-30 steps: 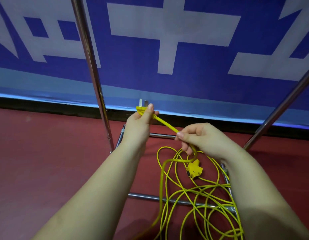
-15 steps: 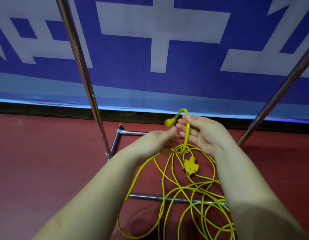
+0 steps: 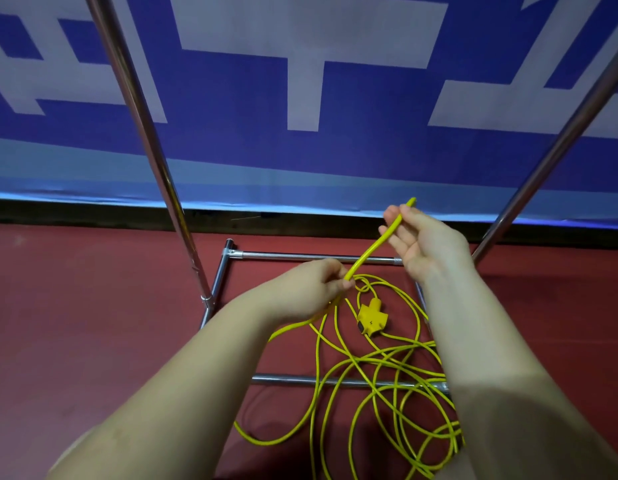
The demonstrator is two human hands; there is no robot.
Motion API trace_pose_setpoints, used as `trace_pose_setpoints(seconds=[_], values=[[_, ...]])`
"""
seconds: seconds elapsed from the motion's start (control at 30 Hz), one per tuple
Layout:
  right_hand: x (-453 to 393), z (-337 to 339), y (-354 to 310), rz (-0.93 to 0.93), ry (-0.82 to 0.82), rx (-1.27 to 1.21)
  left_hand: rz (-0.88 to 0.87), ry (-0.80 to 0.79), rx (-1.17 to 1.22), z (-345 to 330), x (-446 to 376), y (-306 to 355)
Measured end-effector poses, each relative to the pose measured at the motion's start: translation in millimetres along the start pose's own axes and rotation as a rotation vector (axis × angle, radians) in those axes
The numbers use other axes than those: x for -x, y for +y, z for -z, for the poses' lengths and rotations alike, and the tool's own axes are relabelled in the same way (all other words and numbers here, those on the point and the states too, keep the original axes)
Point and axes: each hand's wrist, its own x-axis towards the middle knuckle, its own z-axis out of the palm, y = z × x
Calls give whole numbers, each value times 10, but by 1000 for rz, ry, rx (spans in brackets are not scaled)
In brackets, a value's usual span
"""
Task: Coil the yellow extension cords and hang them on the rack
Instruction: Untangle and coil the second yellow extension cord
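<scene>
Cord [image 3: 371, 251] spans between left hand [image 3: 312, 289] and right hand [image 3: 422, 242].

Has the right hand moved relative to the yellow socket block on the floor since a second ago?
Yes. The right hand has risen up and to the right, away from the socket block, stretching the cord from the left hand.
</scene>
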Motion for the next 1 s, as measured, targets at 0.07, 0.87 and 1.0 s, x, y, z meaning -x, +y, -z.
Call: trace_pose_setpoints(seconds=[0.07,0.87,1.0], values=[[-6,6,-38,51,5,-31,-27,37,-172,16,22,9],[317,-127,124,8,-603,855,138,314,785,346,70,103],[200,-90,73,-47,-322,535,152,12,433,196,108,100]])
